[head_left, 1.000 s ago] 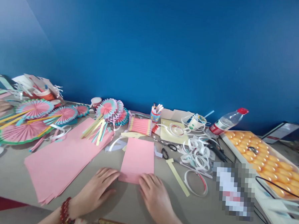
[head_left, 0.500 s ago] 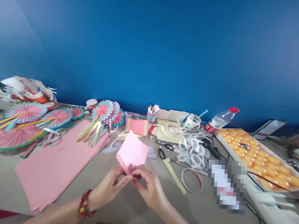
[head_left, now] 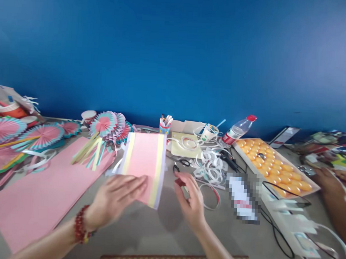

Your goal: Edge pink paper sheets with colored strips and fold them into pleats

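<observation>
A pink paper sheet (head_left: 144,155), with pale yellow and lavender strips along its long sides, stands out in front of me. My left hand (head_left: 115,198) is over its lower left part, fingers stretched out together, slightly blurred; I cannot tell how firmly it touches. My right hand (head_left: 190,198) is just right of the sheet, fingers curved and thumb apart, with no object plainly between them. Black-handled scissors (head_left: 176,167) lie right beyond its fingertips. A stack of pink paper (head_left: 42,188) spreads out left of my left hand.
Pleated paper fans (head_left: 103,126) sit at the left. Curled white paper strips (head_left: 211,166), a bottle (head_left: 238,131) and a tray of yellow domes (head_left: 275,169) are on the right. A power strip (head_left: 298,229) with cables lies nearer. Another person's hand (head_left: 329,184) shows at the far right.
Both hands pinched a plain pink paper piece together; now they are apart and a bordered pink sheet shows spread out there. The view has turned right, bringing another person's hands in.
</observation>
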Demonstrator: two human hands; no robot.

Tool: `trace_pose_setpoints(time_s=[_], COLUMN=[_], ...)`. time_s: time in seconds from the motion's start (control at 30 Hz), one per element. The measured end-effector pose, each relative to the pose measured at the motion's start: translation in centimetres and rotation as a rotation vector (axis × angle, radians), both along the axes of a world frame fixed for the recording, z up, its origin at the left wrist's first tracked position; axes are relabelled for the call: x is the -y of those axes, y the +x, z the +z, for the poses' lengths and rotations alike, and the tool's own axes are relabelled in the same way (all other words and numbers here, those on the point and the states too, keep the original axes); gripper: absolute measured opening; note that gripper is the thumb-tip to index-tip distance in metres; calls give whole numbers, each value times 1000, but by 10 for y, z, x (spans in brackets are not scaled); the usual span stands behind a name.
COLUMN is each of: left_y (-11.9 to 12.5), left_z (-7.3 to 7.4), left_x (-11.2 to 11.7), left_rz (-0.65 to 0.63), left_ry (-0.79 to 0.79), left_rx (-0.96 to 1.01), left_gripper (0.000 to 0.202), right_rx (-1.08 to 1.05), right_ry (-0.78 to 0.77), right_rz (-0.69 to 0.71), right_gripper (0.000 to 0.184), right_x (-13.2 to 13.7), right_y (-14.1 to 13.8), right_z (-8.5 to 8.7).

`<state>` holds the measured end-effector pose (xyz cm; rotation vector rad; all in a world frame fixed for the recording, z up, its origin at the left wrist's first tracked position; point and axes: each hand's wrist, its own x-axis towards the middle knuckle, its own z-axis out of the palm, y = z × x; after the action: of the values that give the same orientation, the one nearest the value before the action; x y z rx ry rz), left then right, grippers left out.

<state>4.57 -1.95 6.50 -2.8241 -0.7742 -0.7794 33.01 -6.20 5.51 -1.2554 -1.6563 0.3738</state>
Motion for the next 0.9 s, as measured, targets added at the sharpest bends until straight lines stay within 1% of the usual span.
trace_pose_setpoints(time_s=[0.07,0.13,0.2,0.27,0.37,0.43,0.5,0.63,0.8,0.9], left_y=[18,30,35,37,38,37,32,15,1,-1], left_z=[-25,-47,-59,-61,-57,-56,-57,-58,-58,-61], left_x=[9,13,13,12,11,10,10,11,16,17], left_rz=[-16,9,23,29,51,55,31,-16,44,42], left_ry=[-67,-100,-127,-134,-167,-206,-238,-265,-220,-252], left_rx=[-118,-154,-189,-190,-169,-154,-139,-130,-187,-208], left_gripper=[35,28,25,25,21,19,19,20,24,25], right_rx=[107,292,478,612,725,759,760,742,749,739], right_ry=[49,76,52,-1,-29,-7,18,19,40,34], right_rz=[27,143,261,298,293,304,307,305,337,338], right_gripper=[32,37,38,29,9,12,17,21,23,25], right_x=[9,16,19,18,10,4,1,1,4,5], right_y=[-1,-6,-14,-24,-34,-35,-32,-24,-17,-14], right_z=[-6,-13,-20,-27,-35,-39,-40,-42,-50,-52])
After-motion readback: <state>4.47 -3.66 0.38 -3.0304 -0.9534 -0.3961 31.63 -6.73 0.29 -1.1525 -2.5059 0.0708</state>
